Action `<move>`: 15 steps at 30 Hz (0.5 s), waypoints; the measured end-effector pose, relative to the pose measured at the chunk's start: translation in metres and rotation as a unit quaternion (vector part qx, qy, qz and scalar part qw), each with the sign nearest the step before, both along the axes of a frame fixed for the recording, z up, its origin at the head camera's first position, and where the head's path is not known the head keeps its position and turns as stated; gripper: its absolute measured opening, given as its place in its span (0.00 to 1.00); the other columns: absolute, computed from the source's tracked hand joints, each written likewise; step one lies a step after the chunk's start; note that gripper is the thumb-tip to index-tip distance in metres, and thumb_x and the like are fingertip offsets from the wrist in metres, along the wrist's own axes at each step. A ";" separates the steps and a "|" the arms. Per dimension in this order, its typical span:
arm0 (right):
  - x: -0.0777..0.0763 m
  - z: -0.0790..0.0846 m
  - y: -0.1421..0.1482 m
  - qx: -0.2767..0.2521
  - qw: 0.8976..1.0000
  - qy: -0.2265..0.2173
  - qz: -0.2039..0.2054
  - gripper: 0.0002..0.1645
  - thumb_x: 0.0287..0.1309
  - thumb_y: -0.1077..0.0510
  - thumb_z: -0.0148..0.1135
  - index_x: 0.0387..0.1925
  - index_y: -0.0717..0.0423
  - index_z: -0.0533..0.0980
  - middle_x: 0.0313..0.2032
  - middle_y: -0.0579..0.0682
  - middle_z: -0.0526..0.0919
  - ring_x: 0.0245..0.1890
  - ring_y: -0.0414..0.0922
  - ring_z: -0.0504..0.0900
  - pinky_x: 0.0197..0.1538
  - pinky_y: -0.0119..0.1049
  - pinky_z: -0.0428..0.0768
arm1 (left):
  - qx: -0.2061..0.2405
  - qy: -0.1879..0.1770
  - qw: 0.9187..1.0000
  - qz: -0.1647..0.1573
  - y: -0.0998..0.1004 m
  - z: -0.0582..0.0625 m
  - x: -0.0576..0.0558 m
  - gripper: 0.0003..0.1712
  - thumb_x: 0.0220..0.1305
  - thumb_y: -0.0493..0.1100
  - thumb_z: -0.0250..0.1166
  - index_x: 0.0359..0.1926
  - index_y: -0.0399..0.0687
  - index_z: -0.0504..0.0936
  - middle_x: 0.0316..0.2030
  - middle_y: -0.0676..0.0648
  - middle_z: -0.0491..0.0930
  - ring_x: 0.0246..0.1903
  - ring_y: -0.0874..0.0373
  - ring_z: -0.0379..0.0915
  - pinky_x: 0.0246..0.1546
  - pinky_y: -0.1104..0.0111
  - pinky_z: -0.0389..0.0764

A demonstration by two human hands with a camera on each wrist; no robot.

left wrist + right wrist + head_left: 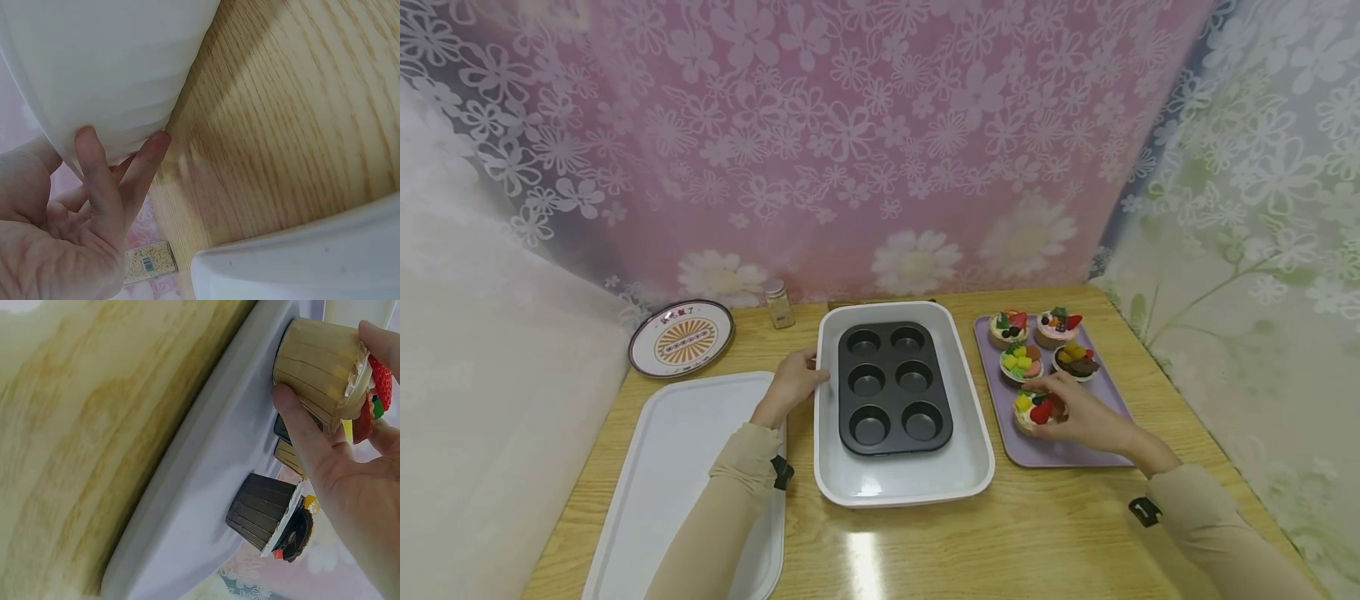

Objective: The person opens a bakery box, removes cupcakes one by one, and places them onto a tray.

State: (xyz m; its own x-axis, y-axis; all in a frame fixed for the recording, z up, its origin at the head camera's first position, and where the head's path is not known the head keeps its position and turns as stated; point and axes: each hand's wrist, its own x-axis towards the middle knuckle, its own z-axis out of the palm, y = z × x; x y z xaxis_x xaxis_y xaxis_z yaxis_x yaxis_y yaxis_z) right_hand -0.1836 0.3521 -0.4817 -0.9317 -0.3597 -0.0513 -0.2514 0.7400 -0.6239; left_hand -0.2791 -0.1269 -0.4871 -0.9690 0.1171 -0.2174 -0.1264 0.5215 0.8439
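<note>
A black muffin pan with several round cups lies inside a deep white tray. My left hand holds that tray's left side, its fingertips against the outer wall while the thumb goes over the rim. Over on the right, my right hand grips the nearest cupcake, which has a tan wrapper and a strawberry on top, between thumb and fingers. Its base is at the lilac tray. Several other fruit-topped cupcakes stand behind it, including one in a dark brown wrapper.
A flat white tray lies on the wooden table at the left, under my left forearm. Behind it are an oval patterned plate and a small jar with a metal lid. Flowered cloth hangs along the back.
</note>
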 end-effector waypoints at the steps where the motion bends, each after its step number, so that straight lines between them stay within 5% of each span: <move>1: 0.000 0.000 0.000 0.000 1.000 -0.001 -0.001 0.42 0.59 0.48 0.78 0.70 0.57 0.72 0.52 0.59 0.71 0.38 0.43 0.71 0.39 0.29 0.74 | -0.001 0.002 1.000 0.000 0.000 0.000 0.000 0.33 0.67 0.37 0.61 0.74 0.42 0.74 0.48 0.37 0.86 0.31 0.59 0.76 0.34 0.64 0.81; 15: 0.003 -0.001 -0.001 -0.013 1.000 -0.012 -0.009 0.44 0.59 0.48 0.78 0.72 0.57 0.70 0.54 0.61 0.70 0.40 0.44 0.72 0.40 0.29 0.75 | 0.002 0.000 1.000 -0.002 0.000 -0.001 0.001 0.32 0.67 0.37 0.60 0.73 0.42 0.75 0.49 0.37 0.86 0.29 0.59 0.75 0.29 0.70 0.76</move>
